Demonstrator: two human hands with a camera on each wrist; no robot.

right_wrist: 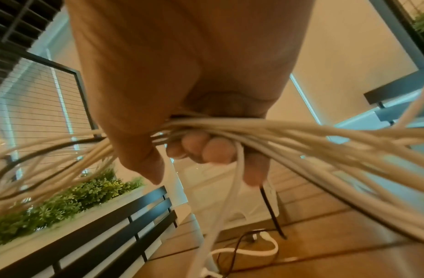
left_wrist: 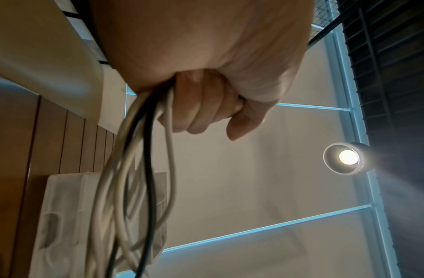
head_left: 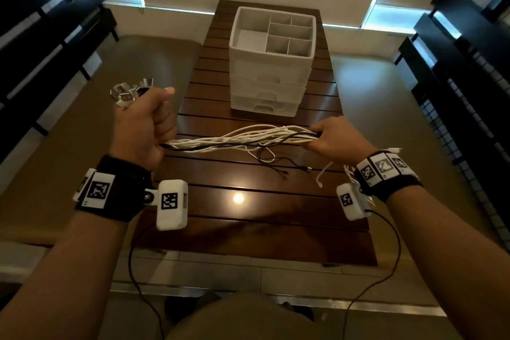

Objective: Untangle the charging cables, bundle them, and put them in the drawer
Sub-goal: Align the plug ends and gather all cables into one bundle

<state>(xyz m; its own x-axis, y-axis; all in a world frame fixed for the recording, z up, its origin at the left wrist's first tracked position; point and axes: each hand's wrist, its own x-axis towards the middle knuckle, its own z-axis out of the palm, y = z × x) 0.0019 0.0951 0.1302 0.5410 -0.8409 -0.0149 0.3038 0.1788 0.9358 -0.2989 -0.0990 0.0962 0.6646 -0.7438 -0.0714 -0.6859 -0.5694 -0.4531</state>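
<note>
Above the slatted worktop (head_left: 248,182), both hands' grips clamp the limp, light cables (head_left: 242,138); hold near the plugs (head_left: 129,92) at 10 o'clock.

White and black charging cables (head_left: 242,138) stretch taut between my fists; white drawer unit (head_left: 271,74) stands shut behind.
</note>
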